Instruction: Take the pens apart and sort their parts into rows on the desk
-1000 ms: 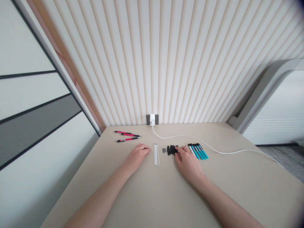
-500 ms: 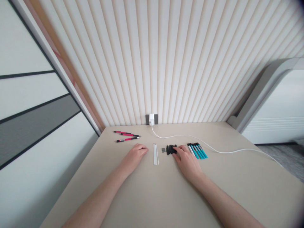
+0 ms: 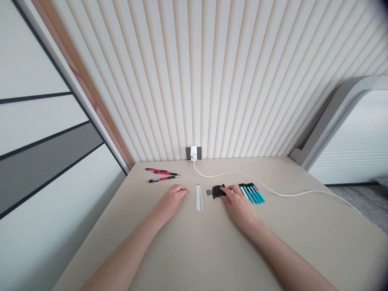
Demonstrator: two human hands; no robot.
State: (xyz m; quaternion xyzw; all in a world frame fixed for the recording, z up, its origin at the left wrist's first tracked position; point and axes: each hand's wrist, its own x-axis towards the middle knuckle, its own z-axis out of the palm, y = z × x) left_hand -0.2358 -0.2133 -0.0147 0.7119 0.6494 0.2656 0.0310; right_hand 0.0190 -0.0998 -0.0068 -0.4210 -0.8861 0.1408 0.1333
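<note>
Both forearms came in from the near edge and lay low over the beige table (image 3: 188,254), slanting inward so that the hands faced each other across its middle. The left hand (image 3: 174,199) rested on its side, its fingers curled and pressed together and pointing right; I could not tell whether anything was tucked in its fingertips. Just to its right lay a bundle of thin white sticks (image 3: 197,198), running near to far, and then a few small grey pieces (image 3: 208,192). The right hand (image 3: 241,206) was palm down, its wrist straight in line with the forearm, and it reached far and left with bent fingers. Its index finger and thumb met the right end of a row of short black pieces (image 3: 216,191), touching the last of them, though from where I stood I could not tell if they pinched it. Right of that hand, slim teal and white tubes with black ends (image 3: 256,195) lay side by side. At the far left were three pink-and-black pens (image 3: 163,178), beyond the left hand. A white cable (image 3: 281,195) curved rightward across the far side from a plug (image 3: 194,152) at the wall.
</note>
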